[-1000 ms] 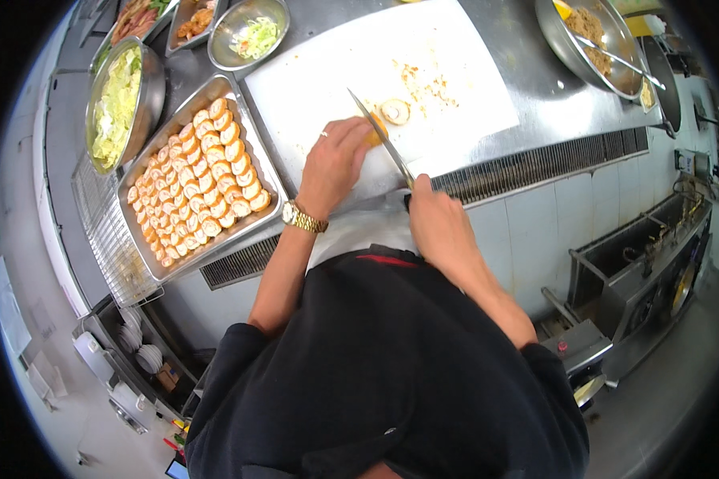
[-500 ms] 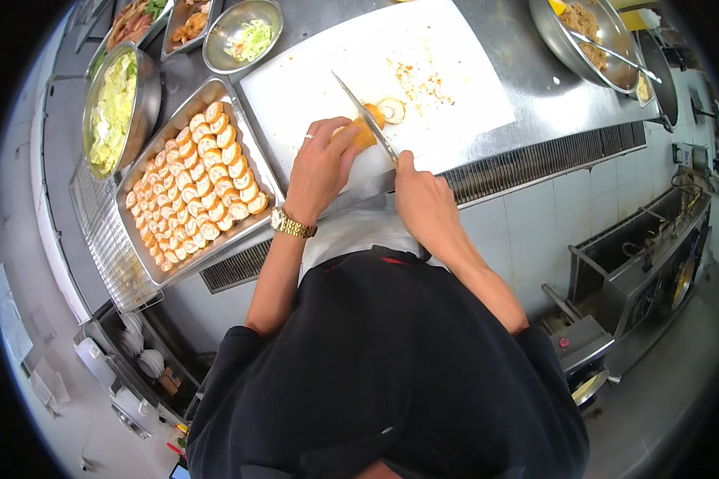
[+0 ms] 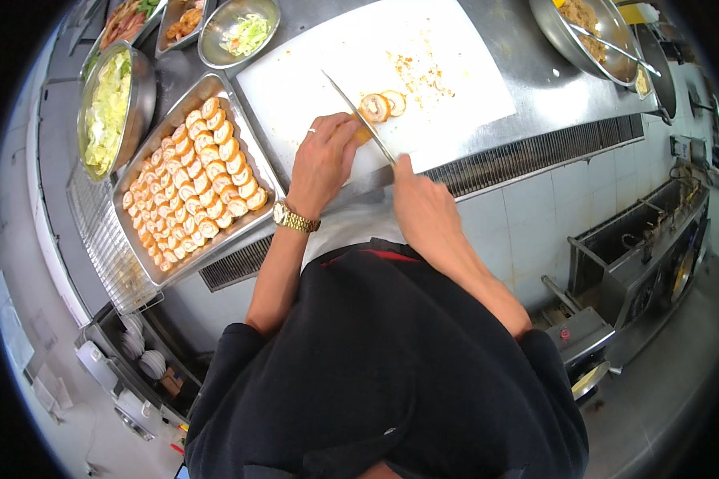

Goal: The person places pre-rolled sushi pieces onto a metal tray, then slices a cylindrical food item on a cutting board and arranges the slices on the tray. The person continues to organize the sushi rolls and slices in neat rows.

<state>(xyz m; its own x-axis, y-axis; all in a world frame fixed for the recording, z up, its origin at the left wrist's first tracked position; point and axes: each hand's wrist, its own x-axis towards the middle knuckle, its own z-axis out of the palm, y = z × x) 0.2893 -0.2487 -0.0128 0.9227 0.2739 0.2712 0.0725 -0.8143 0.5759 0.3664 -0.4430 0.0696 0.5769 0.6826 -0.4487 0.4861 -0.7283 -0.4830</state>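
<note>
On the white cutting board (image 3: 319,60), my left hand (image 3: 323,160) is closed over the remaining piece of a golden-brown stuffed roll (image 3: 363,135). A long knife (image 3: 354,107) is gripped by its handle in my right hand (image 3: 426,199), its blade slanting up and left against the roll's cut end. Just beyond the blade lie two round slices (image 3: 374,108) with pale, swirled filling, one leaning against the other. Most of the roll is hidden under my left fingers. Left of the board, a metal tray (image 3: 252,128) holds rows of overlapping slices.
Brown crumbs (image 3: 423,76) are scattered on the board's right half. Metal bowls with shredded greens (image 3: 246,33), cut cabbage (image 3: 108,112) and a brown crumbly filling (image 3: 583,28) stand around it. A slotted grate (image 3: 535,156) runs along the counter's near edge.
A second slice has come off the roll and lies against the first. The knife and my left hand have shifted slightly; the blade now sits on the left side of the new slice.
</note>
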